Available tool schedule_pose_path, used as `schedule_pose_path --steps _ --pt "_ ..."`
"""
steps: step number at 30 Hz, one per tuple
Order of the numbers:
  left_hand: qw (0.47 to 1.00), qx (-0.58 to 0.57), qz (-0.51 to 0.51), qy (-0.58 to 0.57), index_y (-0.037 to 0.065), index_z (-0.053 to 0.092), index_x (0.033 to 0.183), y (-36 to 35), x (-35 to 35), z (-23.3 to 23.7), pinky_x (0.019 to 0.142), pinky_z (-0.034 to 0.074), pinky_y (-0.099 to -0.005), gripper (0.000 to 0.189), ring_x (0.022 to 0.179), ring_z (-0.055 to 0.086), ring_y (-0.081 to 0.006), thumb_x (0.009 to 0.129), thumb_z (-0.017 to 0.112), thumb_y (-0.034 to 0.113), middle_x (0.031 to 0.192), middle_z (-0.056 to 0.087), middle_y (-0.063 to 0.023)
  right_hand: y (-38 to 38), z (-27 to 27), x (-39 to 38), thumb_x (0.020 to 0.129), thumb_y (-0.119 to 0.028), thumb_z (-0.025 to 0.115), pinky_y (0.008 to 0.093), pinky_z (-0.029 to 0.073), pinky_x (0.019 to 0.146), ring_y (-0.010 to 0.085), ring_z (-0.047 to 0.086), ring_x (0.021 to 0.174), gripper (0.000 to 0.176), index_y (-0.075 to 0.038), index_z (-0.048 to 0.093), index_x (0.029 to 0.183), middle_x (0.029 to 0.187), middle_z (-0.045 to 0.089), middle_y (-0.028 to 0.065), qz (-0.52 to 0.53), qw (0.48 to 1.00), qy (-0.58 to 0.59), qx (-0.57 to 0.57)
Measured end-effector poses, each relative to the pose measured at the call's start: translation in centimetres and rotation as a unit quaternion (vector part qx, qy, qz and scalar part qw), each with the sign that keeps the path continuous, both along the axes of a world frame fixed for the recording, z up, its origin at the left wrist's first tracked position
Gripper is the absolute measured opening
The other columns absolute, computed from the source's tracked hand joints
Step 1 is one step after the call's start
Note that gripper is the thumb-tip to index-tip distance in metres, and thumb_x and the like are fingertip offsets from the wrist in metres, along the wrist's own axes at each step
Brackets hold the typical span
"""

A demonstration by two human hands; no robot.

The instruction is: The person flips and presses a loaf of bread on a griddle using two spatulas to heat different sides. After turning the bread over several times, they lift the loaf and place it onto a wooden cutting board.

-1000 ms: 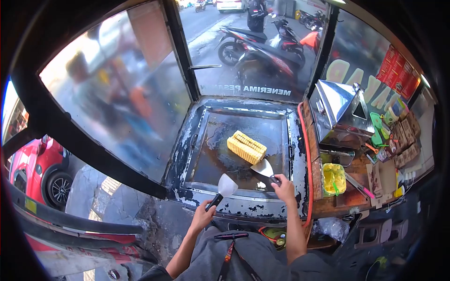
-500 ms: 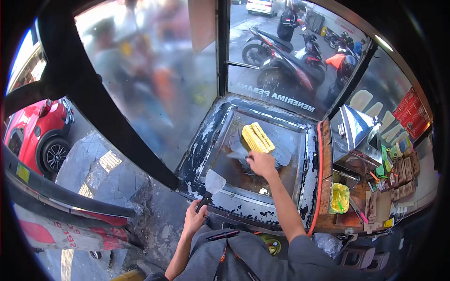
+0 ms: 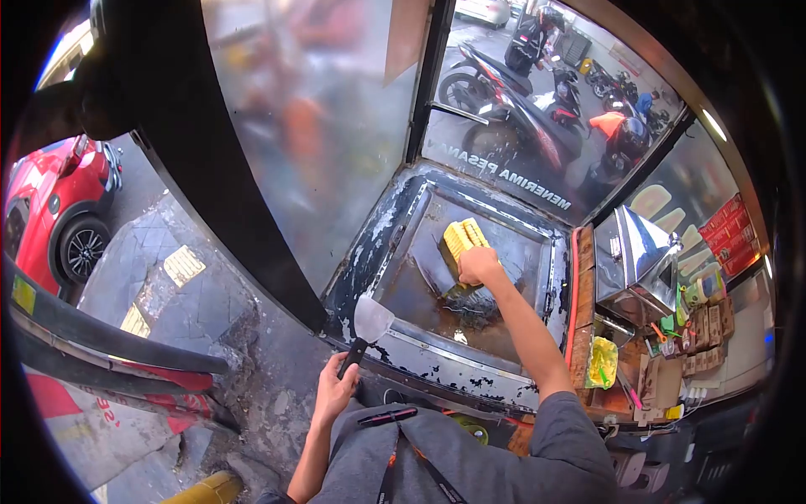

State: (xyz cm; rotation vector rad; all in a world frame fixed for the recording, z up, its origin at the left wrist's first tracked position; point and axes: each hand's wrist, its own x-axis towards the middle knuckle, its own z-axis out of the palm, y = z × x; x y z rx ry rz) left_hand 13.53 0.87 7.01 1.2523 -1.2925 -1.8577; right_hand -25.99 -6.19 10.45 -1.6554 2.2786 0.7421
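Observation:
In my left hand (image 3: 337, 385) is a spatula (image 3: 372, 318) with a broad metal blade and black handle, raised over the griddle's near left edge. My right hand (image 3: 478, 265) is closed over the griddle (image 3: 411, 315), at the near side of a yellow, ridged block of sliced bread (image 3: 464, 238). What looks like a second spatula blade (image 3: 433, 274) lies left of this hand, blurred against the wet metal; its handle is mostly hidden by the fist. The bread lies on the hot plate, its near end covered by my fingers.
A glass screen (image 3: 315, 126) walls the griddle's far left side, with parked motorcycles (image 3: 520, 109) beyond the far pane. An orange hose (image 3: 573, 294) runs along the right edge. Beside it stand a shiny metal box (image 3: 635, 252) and a yellow-lined tub (image 3: 602, 363).
My right hand has moved slightly up and right, closer against the bread. The left-hand spatula stays raised at the griddle's near edge. The whole view has shifted a little.

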Motion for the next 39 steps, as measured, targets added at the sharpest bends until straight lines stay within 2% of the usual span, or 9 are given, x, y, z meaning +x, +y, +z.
schedule_pose_path --steps 7,10,15,19,24,28,30,35,39 --pt "1.0 -0.021 -0.018 0.013 0.0 0.049 0.116 -2.5 -0.3 -0.1 0.042 0.03 -0.0198 0.028 0.05 0.042 -0.0034 0.093 0.057 0.013 0.065 0.051 0.0006 -2.0 -2.1 3.3 0.072 -0.027 0.068 0.0398 0.053 0.071 0.0252 0.067 0.082 0.019 -0.02 0.072 0.089 0.086 0.07 0.007 0.01 0.965 -0.111 -0.237" --pt "0.999 -0.038 -0.036 -0.006 0.0 0.05 0.116 -3.5 -0.4 0.2 0.042 0.031 -0.0198 0.029 0.05 0.042 -0.0032 0.092 0.058 0.013 0.066 0.052 0.0006 -1.2 -2.3 2.5 0.072 -0.026 0.068 0.0398 0.053 0.07 0.0255 0.067 0.08 0.019 -0.021 0.071 0.09 0.084 0.07 0.0064 0.058 0.976 -0.095 -0.187" --pt "0.999 -0.037 -0.037 -0.007 -0.003 0.05 0.117 -4.1 -0.2 0.7 0.046 0.035 -0.0214 0.033 0.053 0.046 -0.0054 0.091 0.059 0.015 0.067 0.054 -0.0006 6.5 1.1 2.4 0.07 -0.024 0.067 0.0395 0.053 0.073 0.0268 0.067 0.082 0.019 -0.021 0.072 0.088 0.082 0.069 0.0081 0.003 0.999 -0.034 -0.034" --pt "0.999 -0.007 -0.038 0.005 -0.004 0.05 0.118 -4.1 -0.3 0.9 0.048 0.036 -0.0213 0.034 0.055 0.047 -0.0058 0.091 0.058 0.014 0.068 0.054 -0.0009 14.4 2.0 2.8 0.072 -0.024 0.064 0.0431 0.052 0.078 0.0326 0.066 0.084 0.023 -0.015 0.071 0.092 0.087 0.069 0.0124 -0.113 0.98 -0.113 -0.116" --pt "0.998 0.01 -0.055 0.0 -0.004 0.049 0.119 -3.9 -0.8 0.6 0.047 0.036 -0.0208 0.034 0.055 0.046 -0.0052 0.091 0.058 0.014 0.068 0.054 -0.001 20.0 1.5 8.1 0.078 -0.026 0.063 0.0469 0.051 0.078 0.0374 0.065 0.083 0.027 -0.008 0.067 0.097 0.086 0.067 0.0195 -0.256 0.945 -0.112 -0.169" --pt "0.996 -0.011 -0.083 -0.008 -0.004 0.049 0.118 -3.6 -2.1 0.4 0.046 0.035 -0.0208 0.033 0.054 0.046 -0.005 0.091 0.058 0.014 0.068 0.054 -0.0011 18.9 -3.0 8.1 0.082 -0.026 0.061 0.0507 0.049 0.073 0.0436 0.063 0.078 0.026 -0.005 0.057 0.097 0.078 0.064 0.0252 -0.279 0.918 -0.097 -0.263" --pt "0.995 -0.014 -0.101 -0.008 -0.004 0.049 0.118 -3.5 -2.6 0.9 0.046 0.035 -0.0204 0.033 0.054 0.046 -0.0049 0.091 0.058 0.014 0.068 0.054 -0.0011 18.5 -3.7 6.8 0.083 -0.025 0.061 0.0506 0.049 0.073 0.0422 0.064 0.079 0.025 -0.005 0.059 0.097 0.079 0.065 0.0238 -0.293 0.905 -0.088 -0.297" --pt "0.995 -0.016 -0.098 -0.015 -0.002 0.048 0.119 -2.3 -3.3 1.1 0.042 0.031 -0.0192 0.033 0.05 0.042 -0.0043 0.091 0.058 0.014 0.067 0.052 -0.0009 20.8 1.4 7.8 0.081 -0.025 0.065 0.0476 0.051 0.072 0.0398 0.065 0.08 0.025 -0.003 0.062 0.092 0.08 0.067 0.0221 -0.29 0.928 -0.084 -0.219" --pt "0.996 -0.001 -0.085 -0.013 -0.003 0.048 0.118 -0.8 -3.8 0.9 0.042 0.031 -0.0191 0.033 0.051 0.043 -0.0042 0.091 0.058 0.013 0.067 0.052 -0.001 21.7 -0.7 6.2 0.077 -0.024 0.068 0.047 0.05 0.071 0.0374 0.066 0.08 0.025 -0.003 0.063 0.091 0.079 0.067 0.0216 -0.275 0.932 -0.085 -0.221"
